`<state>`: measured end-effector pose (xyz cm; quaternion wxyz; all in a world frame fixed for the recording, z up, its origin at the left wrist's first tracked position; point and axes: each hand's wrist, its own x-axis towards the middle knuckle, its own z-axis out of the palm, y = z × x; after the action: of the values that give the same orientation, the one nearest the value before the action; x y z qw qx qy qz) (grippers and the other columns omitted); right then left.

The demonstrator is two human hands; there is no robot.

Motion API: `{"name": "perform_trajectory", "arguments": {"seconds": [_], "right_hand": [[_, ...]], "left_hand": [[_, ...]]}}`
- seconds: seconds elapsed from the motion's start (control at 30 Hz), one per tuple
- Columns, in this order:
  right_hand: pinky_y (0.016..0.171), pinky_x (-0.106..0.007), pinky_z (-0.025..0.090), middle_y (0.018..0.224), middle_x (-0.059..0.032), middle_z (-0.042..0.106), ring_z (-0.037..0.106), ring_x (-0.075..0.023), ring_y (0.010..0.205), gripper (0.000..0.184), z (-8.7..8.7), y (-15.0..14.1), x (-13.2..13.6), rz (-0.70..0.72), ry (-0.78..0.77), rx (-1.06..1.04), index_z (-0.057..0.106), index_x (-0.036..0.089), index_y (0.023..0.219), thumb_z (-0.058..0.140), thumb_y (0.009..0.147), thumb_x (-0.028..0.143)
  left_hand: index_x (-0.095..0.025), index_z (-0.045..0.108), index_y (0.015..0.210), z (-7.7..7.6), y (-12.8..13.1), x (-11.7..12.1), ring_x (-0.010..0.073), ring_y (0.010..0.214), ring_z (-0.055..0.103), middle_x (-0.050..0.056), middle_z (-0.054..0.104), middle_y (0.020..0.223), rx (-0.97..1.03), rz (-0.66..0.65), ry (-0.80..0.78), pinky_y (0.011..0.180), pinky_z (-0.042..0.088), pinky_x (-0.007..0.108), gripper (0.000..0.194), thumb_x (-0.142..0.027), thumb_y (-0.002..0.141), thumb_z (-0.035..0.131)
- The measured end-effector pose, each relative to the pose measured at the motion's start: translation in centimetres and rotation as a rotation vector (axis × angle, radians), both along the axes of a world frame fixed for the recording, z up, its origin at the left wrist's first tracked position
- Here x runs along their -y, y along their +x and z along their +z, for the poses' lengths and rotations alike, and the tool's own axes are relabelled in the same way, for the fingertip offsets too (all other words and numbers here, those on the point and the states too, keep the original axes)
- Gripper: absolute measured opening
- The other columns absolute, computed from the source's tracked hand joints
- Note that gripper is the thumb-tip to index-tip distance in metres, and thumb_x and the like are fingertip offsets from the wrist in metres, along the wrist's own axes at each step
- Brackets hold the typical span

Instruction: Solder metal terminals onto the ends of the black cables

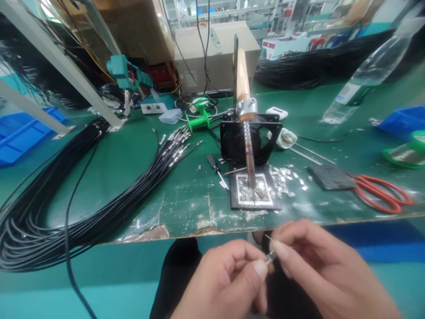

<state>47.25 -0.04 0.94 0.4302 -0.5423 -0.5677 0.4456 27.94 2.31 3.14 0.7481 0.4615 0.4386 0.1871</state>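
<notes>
Just past the bench's front edge, both my hands meet above my lap. My left hand (237,277) is closed, its thumb and forefinger pinching a small metal connector (270,257). From the right, my right hand (318,266) closes its thumb and forefinger at the connector's other end. A thin, pale wire (268,237) pokes out at the right fingertips; where it joins the connector is hidden. Beyond the hands, a soldering iron (247,133) with a wooden handle hangs tip down over a dark square plate (275,204) littered with metal scraps.
A black fan (229,137) stands behind the iron. Small metal pieces (282,179) lie scattered beside the plate. Orange-handled scissors (381,192) and a plastic bottle (368,71) are on the right. Bundled black cables (133,199) with metal ends curve across the left, near a screwdriver (214,166).
</notes>
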Motion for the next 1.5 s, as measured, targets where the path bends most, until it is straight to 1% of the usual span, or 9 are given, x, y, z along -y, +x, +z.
{"name": "perform_trajectory", "arguments": {"seconds": [0.23, 0.47, 0.57, 0.73, 0.9, 1.1, 1.23, 1.37, 1.5], "right_hand": [[0.056, -0.011, 0.050, 0.072, 0.0020, 0.064, 0.059, -0.0073, 0.060, 0.024, 0.0, -0.8, -0.5, -0.082, 0.023, -0.011, 0.065, 0.023, 0.083, 0.063, 0.101, 0.039], [0.044, -0.013, 0.043, 0.054, 0.0032, 0.057, 0.053, -0.0065, 0.046, 0.037, -0.4, -1.7, -1.4, -0.180, -0.200, -0.246, 0.061, 0.019, 0.080, 0.069, 0.096, 0.050], [0.042, -0.013, 0.042, 0.051, 0.0033, 0.057, 0.052, -0.0065, 0.042, 0.036, -0.4, -2.3, -2.3, -0.237, -0.183, -0.391, 0.060, 0.018, 0.078, 0.075, 0.093, 0.047], [0.047, -0.015, 0.044, 0.056, 0.0042, 0.058, 0.051, -0.0057, 0.047, 0.033, 0.9, -3.5, -3.4, -0.365, -0.171, -0.425, 0.059, 0.018, 0.077, 0.076, 0.092, 0.042], [0.048, -0.015, 0.045, 0.058, 0.0046, 0.057, 0.052, -0.0059, 0.049, 0.028, 1.7, -4.1, -3.8, -0.410, -0.152, -0.389, 0.060, 0.019, 0.080, 0.076, 0.092, 0.038], [0.048, -0.015, 0.046, 0.058, 0.0045, 0.058, 0.053, -0.0058, 0.048, 0.025, 1.0, -4.0, -4.1, -0.436, -0.092, -0.385, 0.063, 0.020, 0.081, 0.076, 0.092, 0.038], [0.045, -0.016, 0.048, 0.058, 0.0034, 0.061, 0.057, -0.0070, 0.046, 0.025, 0.5, -3.6, -4.3, -0.335, -0.020, -0.337, 0.063, 0.020, 0.081, 0.075, 0.093, 0.038], [0.046, -0.014, 0.048, 0.059, 0.0042, 0.060, 0.055, -0.0056, 0.047, 0.024, 0.7, -3.8, -4.3, -0.426, -0.064, -0.358, 0.063, 0.020, 0.081, 0.076, 0.093, 0.037], [0.046, -0.014, 0.048, 0.058, 0.0037, 0.061, 0.056, -0.0060, 0.047, 0.026, 0.9, -4.0, -4.3, -0.362, -0.048, -0.374, 0.063, 0.020, 0.081, 0.077, 0.091, 0.040]], "left_hand": [[-0.012, 0.068, 0.097, 1.3, -0.1, -1.4, 0.0104, 0.071, 0.046, -0.001, 0.057, 0.077, -0.066, 0.075, 0.082, 0.066, 0.038, 0.023, 0.020, -0.029, 0.088, 0.074], [-0.014, 0.070, 0.091, 1.4, 0.1, -2.8, 0.0041, 0.050, 0.026, -0.007, 0.048, 0.065, -0.053, 0.107, 0.080, 0.050, 0.025, 0.020, 0.015, -0.029, 0.090, 0.074], [-0.016, 0.071, 0.092, 1.5, 0.2, -3.5, 0.0034, 0.046, 0.023, -0.008, 0.046, 0.061, -0.070, 0.122, 0.063, 0.046, 0.019, 0.020, 0.014, -0.029, 0.089, 0.075], [-0.017, 0.072, 0.088, 1.8, 0.7, -4.8, 0.0064, 0.052, 0.035, -0.006, 0.049, 0.061, -0.122, 0.129, 0.172, 0.060, 0.039, 0.019, 0.019, -0.032, 0.097, 0.066], [-0.016, 0.075, 0.093, 1.6, 0.6, -5.7, 0.0187, 0.085, 0.063, 0.004, 0.071, 0.083, -0.124, 0.127, 0.255, 0.080, 0.049, 0.029, 0.022, -0.035, 0.098, 0.065], [-0.017, 0.074, 0.092, 1.2, 0.3, -5.8, 0.0207, 0.087, 0.063, 0.005, 0.074, 0.090, -0.177, 0.114, 0.326, 0.080, 0.049, 0.032, 0.023, -0.036, 0.099, 0.063], [-0.017, 0.074, 0.092, 1.2, 0.2, -5.8, 0.0185, 0.084, 0.061, 0.004, 0.073, 0.088, -0.173, 0.122, 0.337, 0.078, 0.048, 0.030, 0.023, -0.035, 0.100, 0.064], [-0.016, 0.074, 0.091, 1.3, 0.2, -5.8, 0.0173, 0.083, 0.061, 0.003, 0.072, 0.087, -0.157, 0.128, 0.338, 0.079, 0.048, 0.029, 0.024, -0.035, 0.100, 0.064], [-0.016, 0.075, 0.091, 1.3, 0.2, -5.9, 0.0178, 0.084, 0.062, 0.004, 0.073, 0.089, -0.136, 0.130, 0.334, 0.080, 0.049, 0.029, 0.024, -0.036, 0.100, 0.065]]}}
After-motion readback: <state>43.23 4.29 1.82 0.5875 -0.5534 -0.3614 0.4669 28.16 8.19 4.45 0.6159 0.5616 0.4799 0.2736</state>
